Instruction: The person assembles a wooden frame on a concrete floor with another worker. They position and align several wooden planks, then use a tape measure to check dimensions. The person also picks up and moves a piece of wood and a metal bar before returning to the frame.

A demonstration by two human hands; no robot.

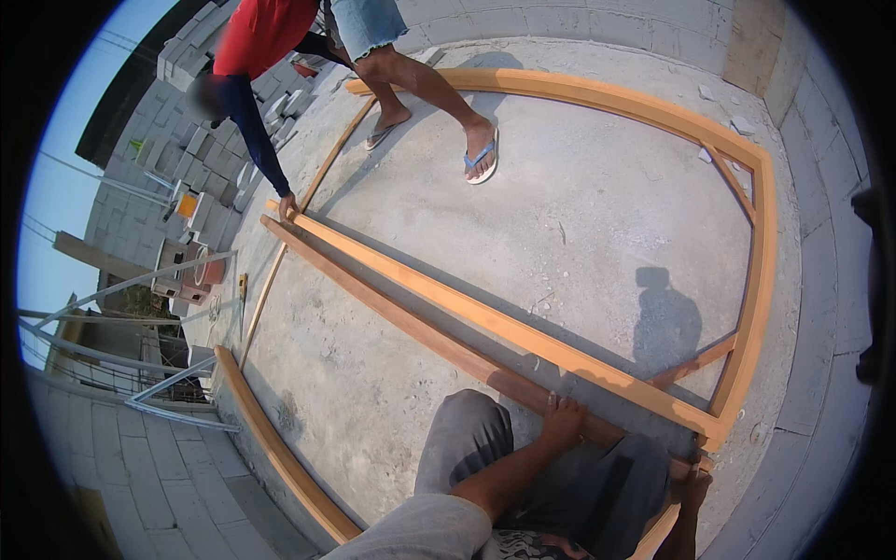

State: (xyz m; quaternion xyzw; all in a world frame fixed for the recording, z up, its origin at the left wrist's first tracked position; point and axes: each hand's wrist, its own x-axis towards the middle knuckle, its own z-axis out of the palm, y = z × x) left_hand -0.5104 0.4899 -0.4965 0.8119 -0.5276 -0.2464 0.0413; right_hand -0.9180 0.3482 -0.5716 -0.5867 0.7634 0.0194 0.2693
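Note:
A reddish-brown wooden beam (411, 322) runs from beside my knees to the far left. My left hand (563, 422) is closed over its near part, fingers curled across the top. At the lower right, my right hand (693, 489) grips around the beam's near end, beside the corner of an orange-painted wooden door frame (763, 243); its fingers are partly hidden. Just beyond the brown beam lies an orange frame member (504, 325), nearly alongside it. Another person's hand (287, 205) touches the far end of that member.
A person in a red top (266, 37) bends over at the far left, sandals on the concrete floor (560, 187). Thin wooden braces (728, 182) cross the frame's corners. Another orange piece (280, 448) lies at left. Block walls (812, 280) stand right; stacked blocks (201, 159) lie beyond.

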